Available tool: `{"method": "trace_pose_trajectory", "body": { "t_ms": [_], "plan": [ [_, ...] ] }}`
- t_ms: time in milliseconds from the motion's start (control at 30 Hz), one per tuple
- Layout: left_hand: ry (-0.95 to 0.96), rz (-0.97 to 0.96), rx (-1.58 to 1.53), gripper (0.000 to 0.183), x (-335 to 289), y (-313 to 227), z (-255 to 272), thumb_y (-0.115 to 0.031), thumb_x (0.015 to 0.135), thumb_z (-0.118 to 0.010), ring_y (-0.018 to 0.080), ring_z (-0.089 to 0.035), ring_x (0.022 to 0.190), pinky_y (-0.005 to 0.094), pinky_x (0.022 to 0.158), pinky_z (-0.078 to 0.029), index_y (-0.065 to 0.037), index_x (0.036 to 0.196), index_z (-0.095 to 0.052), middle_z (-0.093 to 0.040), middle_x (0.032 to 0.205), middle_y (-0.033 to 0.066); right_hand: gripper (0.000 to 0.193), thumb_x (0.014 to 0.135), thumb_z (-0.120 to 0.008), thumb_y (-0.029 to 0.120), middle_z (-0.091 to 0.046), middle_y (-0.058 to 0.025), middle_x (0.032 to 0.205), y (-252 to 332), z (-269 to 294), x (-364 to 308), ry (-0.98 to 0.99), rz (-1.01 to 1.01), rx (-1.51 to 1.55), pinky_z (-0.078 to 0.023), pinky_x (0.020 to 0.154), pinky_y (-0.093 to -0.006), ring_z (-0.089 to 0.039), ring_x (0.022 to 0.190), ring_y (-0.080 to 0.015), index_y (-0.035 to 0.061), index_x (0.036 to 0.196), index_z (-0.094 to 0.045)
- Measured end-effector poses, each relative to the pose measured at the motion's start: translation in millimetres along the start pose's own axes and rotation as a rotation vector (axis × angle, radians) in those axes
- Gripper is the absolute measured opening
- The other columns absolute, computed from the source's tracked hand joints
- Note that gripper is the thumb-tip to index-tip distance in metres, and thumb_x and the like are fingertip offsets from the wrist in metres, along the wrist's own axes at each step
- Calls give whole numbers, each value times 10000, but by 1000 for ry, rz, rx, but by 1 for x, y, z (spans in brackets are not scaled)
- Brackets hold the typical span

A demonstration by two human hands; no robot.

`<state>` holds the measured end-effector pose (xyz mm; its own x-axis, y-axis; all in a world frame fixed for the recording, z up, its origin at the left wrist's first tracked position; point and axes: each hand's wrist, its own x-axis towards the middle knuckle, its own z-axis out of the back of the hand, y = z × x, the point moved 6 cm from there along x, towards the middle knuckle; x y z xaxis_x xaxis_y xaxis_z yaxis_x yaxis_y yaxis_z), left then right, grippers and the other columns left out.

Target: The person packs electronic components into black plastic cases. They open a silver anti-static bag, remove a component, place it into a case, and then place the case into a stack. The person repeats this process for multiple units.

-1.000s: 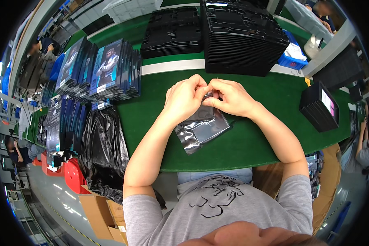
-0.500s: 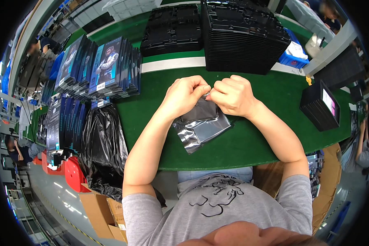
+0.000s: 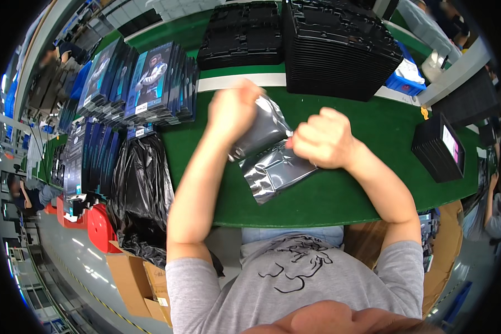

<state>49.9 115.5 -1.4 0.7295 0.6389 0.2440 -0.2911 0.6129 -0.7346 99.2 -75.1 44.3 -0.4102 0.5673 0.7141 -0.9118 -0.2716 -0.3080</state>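
My left hand (image 3: pixel 232 114), smeared by motion, is closed on a shiny silver-grey antistatic bag (image 3: pixel 268 123), which is raised and tilted above the table. To its right, my right hand (image 3: pixel 324 139) makes a fist with the thumb side against the bag's corner, pinching it. Below both hands, a second silver antistatic bag (image 3: pixel 268 179) lies on the green tabletop (image 3: pixel 345 192). Whether the two bags touch or overlap is not plain, and their contents are hidden.
Stacks of black plastic trays (image 3: pixel 339 55) stand at the back. Printed boxes (image 3: pixel 150 83) are piled at the left, with a black plastic bag (image 3: pixel 142 189) in front. Black boxes (image 3: pixel 438 147) stand at the right, near a blue bin (image 3: pixel 404 83). Cardboard boxes sit below the table.
My left hand has moved up and left, away from my right hand, drawing the upper bag out between them. My right hand has shifted slightly right and down.
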Motion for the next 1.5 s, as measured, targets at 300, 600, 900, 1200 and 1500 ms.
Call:
{"method": "trace_pose_trajectory", "body": {
  "t_ms": [300,600,900,1200,1500],
  "plan": [
    [39,95,-166,270,10,15,17,-253,990,-536,161,-575,697,316,672,-460,-11,900,-611,-618,745,72,215,773,-750,109,-666,-95,897,-17,-13,-14,-1,-316,495,-553,663,-349,-658,773,-245,31,720,-557],
    [29,14,-128,253,4,3,8,-255,969,-550,244,-631,729,374,717,-484,-8,946,-595,-645,759,134,91,845,-697,69,-598,-57,669,-35,-28,-34,41,-745,737,-465,544,-290,-584,572,-152,13,865,-628],
    [90,-164,-30,158,-17,-37,0,-194,981,-553,277,-611,691,375,663,-470,-36,992,-553,-612,732,119,121,900,-653,109,-622,-26,737,-45,-54,-51,128,-1112,855,-470,603,-260,-562,630,-92,11,963,-682],
    [78,-277,77,119,-24,-44,-6,-170,987,-522,377,-638,735,413,666,-484,-54,977,-547,-632,769,155,196,837,-731,171,-639,-76,807,-43,-58,-49,157,-1007,857,-492,644,-300,-590,664,-160,-1,918,-686],
    [75,-277,94,119,-18,-43,1,-200,970,-548,372,-646,741,443,651,-487,-83,948,-563,-654,763,147,166,950,-642,200,-604,16,845,-68,-48,-67,-11,-1312,1244,-484,635,-234,-556,727,-63,36,943,-622]
  ]
}}
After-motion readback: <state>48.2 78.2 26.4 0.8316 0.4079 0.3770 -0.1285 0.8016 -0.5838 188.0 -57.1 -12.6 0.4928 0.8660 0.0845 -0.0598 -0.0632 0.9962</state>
